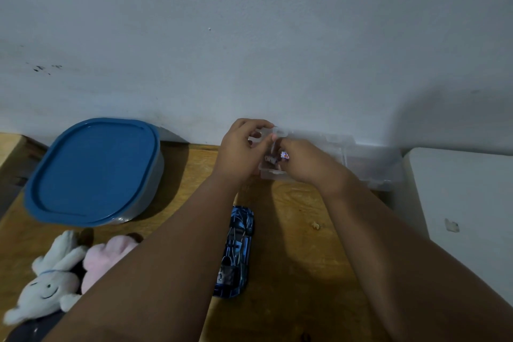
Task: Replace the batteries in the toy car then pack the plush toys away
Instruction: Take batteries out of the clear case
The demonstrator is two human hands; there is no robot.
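Note:
A blue and black toy car lies on the wooden table between my forearms. Against the wall stands a clear plastic box with its lid raised. My left hand pinches the clear lid at the box's left end. My right hand reaches into the box with its fingers closed on a small battery with a white and orange label. A white plush toy and a pink plush toy lie at the lower left, partly hidden by my left arm.
A large grey container with a blue lid stands at the left, behind the plush toys. A white surface borders the table on the right. A pale crumb lies on the wood near the car.

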